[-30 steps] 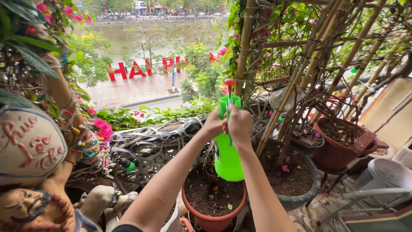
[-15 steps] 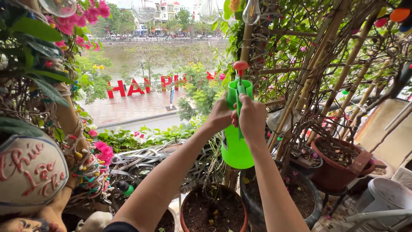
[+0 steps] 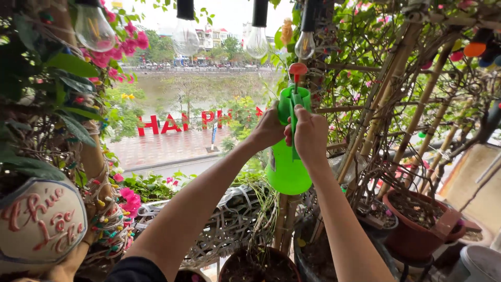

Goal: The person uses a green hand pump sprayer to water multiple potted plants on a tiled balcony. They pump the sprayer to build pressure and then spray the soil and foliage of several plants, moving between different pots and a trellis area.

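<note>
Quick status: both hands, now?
Left hand: closed on the green spray bottle, near its neck.
Right hand: closed on the same bottle, at the handle.

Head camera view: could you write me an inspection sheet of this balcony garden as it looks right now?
Surface: no table; pots stand low down.
Job's things: green spray bottle, red-knobbed pump on top, held up among the plants.
Clutter: terracotta pot, bamboo poles, pink flowers.
Grippers: left hand and right hand both grip the bottle's top.
Cables: bulbs hang on cords.
Surroundings: water, trees, buildings beyond.
</note>
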